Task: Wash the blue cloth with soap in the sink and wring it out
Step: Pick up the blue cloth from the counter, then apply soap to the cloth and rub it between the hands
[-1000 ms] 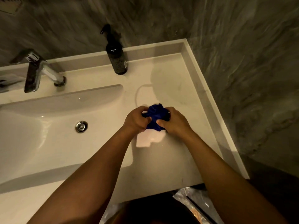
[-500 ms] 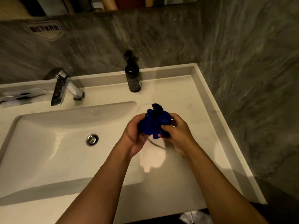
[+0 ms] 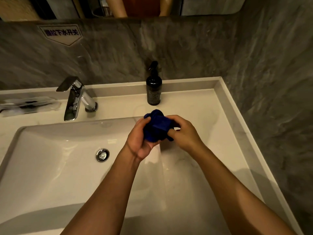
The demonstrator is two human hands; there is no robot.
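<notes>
Right at the centre of the frame, both hands close around the blue cloth [image 3: 156, 128], which is bunched into a tight wad and held in the air above the counter [image 3: 199, 160], just right of the basin's right edge. Palm turned up, the left hand [image 3: 141, 140] cups the wad from below and the left, its fingers curled around the fabric. From the right, the right hand [image 3: 183, 132] pinches the cloth, thumb and fingertips pressed into its near edge. Part of the wad pokes up past the fingers toward the soap bottle [image 3: 153, 89], a dark pump dispenser standing upright on the ledge above centre, apart from the hands. Left of centre lies the white sink [image 3: 50, 155], with its round metal drain [image 3: 102, 155] just left of the left wrist. A chrome faucet [image 3: 76, 97] rises in the upper left, and no water can be seen running from it.
</notes>
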